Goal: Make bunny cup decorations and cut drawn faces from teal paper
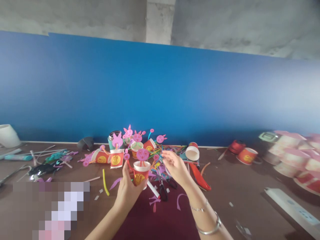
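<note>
My left hand point(127, 183) is wrapped around a red and white paper cup point(141, 170) with a yellow emblem. A pink paper face point(142, 155) stands up from the cup's rim. On its left, a pink paper disc point(126, 156) sits at the end of a red strip. Another pink disc point(156, 157) shows to the right, close to the fingertips of my right hand point(175, 166). Those fingers are pinched together in the air beside the cup; what is between them is too small to make out. Behind the cup are several similar cups with pink paper figures, including one upright cup point(117, 160).
Black scissors point(163, 191), a white marker point(153, 189) and paper scraps lie before the cup. A tipped cup point(192, 152) and a red pouch-like item point(200, 176) are to the right. Farther right are a red cup point(247, 156), stacked cups point(293, 153) and a power strip point(292, 206).
</note>
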`<act>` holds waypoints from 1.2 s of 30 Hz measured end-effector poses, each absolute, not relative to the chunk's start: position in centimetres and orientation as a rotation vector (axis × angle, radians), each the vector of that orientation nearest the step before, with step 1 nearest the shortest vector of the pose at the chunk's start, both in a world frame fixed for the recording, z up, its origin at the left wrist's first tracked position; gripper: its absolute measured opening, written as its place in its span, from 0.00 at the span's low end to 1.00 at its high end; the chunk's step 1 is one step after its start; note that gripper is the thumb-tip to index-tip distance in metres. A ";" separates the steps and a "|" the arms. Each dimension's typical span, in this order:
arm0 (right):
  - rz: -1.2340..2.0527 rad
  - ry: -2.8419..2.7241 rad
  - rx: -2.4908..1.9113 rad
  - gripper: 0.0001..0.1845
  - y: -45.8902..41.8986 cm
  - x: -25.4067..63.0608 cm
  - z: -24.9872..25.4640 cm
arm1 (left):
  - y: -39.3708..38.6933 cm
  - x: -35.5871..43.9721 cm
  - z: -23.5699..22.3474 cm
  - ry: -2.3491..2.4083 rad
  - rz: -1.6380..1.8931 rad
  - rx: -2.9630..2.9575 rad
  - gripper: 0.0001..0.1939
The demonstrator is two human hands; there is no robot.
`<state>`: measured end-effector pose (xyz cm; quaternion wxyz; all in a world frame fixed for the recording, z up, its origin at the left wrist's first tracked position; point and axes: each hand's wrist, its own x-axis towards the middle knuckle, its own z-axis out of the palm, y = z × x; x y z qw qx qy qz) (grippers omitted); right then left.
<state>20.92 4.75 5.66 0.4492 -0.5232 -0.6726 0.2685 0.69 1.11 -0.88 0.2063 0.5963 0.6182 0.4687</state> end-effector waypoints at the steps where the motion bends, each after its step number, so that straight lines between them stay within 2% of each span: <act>1: 0.618 -1.731 -1.333 0.13 4.4 20.8 5.8 | 1.4 0.4 -0.9 1.745 1.308 1.662 0.50; 3: 0.592 -1.943 -1.406 0.09 3.6 20.3 6.0 | 1.9 0.0 -0.7 1.809 1.255 1.680 0.49; 8: 0.675 -2.426 -1.525 0.15 1.2 18.3 5.4 | 2.2 -0.3 0.3 2.043 0.942 1.728 0.51; 13: 0.600 -2.599 -1.660 0.17 -0.2 17.7 4.5 | 2.2 -0.3 0.1 2.107 0.899 1.817 0.49; 18: 0.505 -2.618 -1.745 0.13 -1.5 17.3 4.7 | 1.9 -0.2 -0.1 2.156 0.807 1.905 0.49; 22: 0.341 -2.591 -1.745 0.12 -1.9 17.0 4.2 | 1.6 0.0 0.2 2.178 0.905 1.906 0.48; 27: 0.398 -2.478 -1.666 0.11 -1.6 17.5 2.6 | 1.5 -0.1 -0.3 2.266 1.166 1.886 0.44; 31: 0.625 -2.311 -1.536 0.09 -1.1 18.2 2.4 | 0.9 0.1 -0.3 1.857 1.516 2.048 0.26; 33: 0.742 -2.227 -1.484 0.09 -0.6 18.7 3.1 | 0.2 0.7 0.3 1.507 1.447 2.098 0.19; 34: 0.792 -2.188 -1.466 0.08 -0.3 19.0 3.6 | -0.1 1.2 0.6 1.381 1.330 2.080 0.18; 36: 0.854 -2.115 -1.422 0.06 0.3 19.5 4.8 | -0.5 2.4 1.4 1.224 1.099 2.010 0.22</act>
